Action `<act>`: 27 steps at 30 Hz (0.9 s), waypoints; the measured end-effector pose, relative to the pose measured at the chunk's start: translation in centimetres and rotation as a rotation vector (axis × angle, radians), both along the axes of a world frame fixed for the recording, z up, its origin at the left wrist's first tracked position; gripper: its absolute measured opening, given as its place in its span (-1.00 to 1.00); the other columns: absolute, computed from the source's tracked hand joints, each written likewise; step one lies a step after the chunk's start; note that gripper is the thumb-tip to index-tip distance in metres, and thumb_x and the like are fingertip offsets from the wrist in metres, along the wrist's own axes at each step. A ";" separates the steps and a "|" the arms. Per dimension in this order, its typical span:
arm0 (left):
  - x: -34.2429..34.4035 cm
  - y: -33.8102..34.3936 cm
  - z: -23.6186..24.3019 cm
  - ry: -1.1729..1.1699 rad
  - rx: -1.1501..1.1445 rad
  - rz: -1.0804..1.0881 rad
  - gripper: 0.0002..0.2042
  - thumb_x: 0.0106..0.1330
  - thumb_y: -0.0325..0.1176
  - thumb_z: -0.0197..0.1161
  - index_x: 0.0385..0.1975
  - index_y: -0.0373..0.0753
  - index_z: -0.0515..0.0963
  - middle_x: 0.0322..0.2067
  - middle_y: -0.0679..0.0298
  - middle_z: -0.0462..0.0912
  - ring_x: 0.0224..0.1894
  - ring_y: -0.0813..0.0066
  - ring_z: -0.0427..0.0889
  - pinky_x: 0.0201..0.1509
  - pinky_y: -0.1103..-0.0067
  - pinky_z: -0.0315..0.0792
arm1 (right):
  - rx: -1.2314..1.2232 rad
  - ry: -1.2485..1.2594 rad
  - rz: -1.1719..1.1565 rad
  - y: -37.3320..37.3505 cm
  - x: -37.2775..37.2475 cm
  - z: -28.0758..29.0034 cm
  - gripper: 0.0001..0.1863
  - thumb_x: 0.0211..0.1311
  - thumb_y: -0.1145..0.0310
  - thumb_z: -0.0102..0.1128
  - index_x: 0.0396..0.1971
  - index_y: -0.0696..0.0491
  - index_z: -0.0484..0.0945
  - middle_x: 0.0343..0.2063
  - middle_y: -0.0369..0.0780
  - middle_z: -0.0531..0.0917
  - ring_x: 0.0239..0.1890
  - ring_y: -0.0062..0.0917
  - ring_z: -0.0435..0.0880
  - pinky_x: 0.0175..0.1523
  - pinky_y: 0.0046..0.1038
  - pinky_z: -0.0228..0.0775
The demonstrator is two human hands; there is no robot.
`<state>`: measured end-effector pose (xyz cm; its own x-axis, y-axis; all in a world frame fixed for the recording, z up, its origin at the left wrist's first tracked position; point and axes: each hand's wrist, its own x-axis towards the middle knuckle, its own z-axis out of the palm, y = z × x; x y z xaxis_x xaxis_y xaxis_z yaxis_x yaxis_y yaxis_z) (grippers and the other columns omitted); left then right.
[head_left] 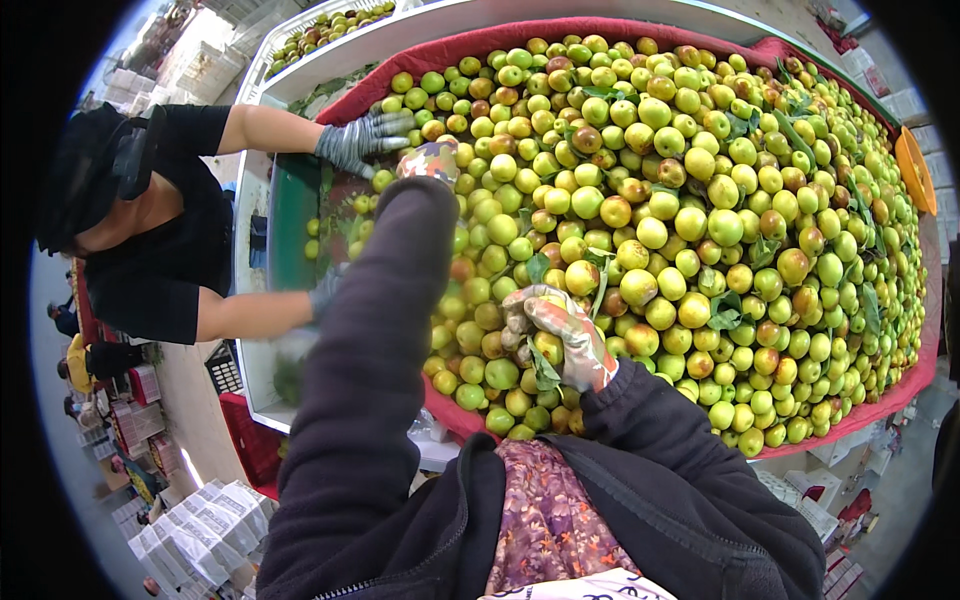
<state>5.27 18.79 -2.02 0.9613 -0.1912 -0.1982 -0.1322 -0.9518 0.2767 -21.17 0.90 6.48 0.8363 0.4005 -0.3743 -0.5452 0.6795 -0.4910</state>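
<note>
A large heap of green and reddish-brown jujubes (690, 225), with loose leaves among them, lies in front of me on a red cloth (480, 38). My left arm stretches up and left across the sorting table. My left hand (430, 162), in a patterned glove, is over the heap's left edge; its fingers are mostly hidden and blurred. Close to my body, my right hand (578, 335) wears a similar glove, and its fingers are curled round a jujube (548, 347). A green leaf (543, 372) hangs beside that fruit.
On the left a co-worker's grey-gloved hand (362, 143) rests by the fruit; their other hand is blurred behind my sleeve. A green chute (290, 225) with a white rim lies between us. An orange basin (914, 172) leans at the far right. Stacked white boxes (200, 535) stand lower left.
</note>
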 end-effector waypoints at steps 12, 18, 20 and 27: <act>-3.7 -0.4 1.0 0.003 0.222 -0.209 -0.60 0.31 -0.09 0.13 0.01 -0.23 0.51 -0.04 0.01 0.50 -0.05 0.13 0.58 -0.01 0.33 0.48 | 0.054 0.083 -0.146 0.4 -0.1 -0.5 -0.60 0.40 0.01 -0.11 -0.21 0.07 0.47 -0.30 -0.25 0.57 -0.27 -0.49 0.61 -0.28 -0.52 0.44; -3.3 -0.1 0.5 -0.019 0.193 -0.196 -0.58 0.26 -0.04 0.17 -0.06 -0.25 0.54 -0.05 0.00 0.51 -0.03 0.12 0.57 0.00 0.31 0.47 | 0.105 0.179 -0.248 0.6 0.3 -0.3 -0.55 0.38 -0.07 -0.11 -0.29 0.05 0.48 -0.37 -0.23 0.56 -0.29 -0.44 0.59 -0.31 -0.53 0.44; -4.7 1.0 1.9 -0.165 0.041 -0.225 -0.65 0.30 -0.12 0.12 -0.09 -0.27 0.47 -0.09 0.01 0.54 -0.07 0.15 0.60 -0.07 0.35 0.51 | 0.145 0.236 -0.305 0.4 0.4 -0.3 -0.55 0.38 -0.08 -0.11 -0.32 0.04 0.48 -0.36 -0.24 0.56 -0.28 -0.45 0.58 -0.30 -0.54 0.44; -19.5 -5.5 7.3 -0.112 -1.166 -0.215 -0.67 0.37 -0.29 0.05 0.07 -0.27 0.35 -0.01 0.16 0.46 0.01 0.45 0.46 0.10 0.52 0.39 | 0.518 0.229 -0.501 0.1 1.0 0.2 -0.50 0.36 0.06 -0.12 0.11 0.11 0.42 0.07 -0.15 0.51 0.09 -0.31 0.49 0.24 -0.29 0.30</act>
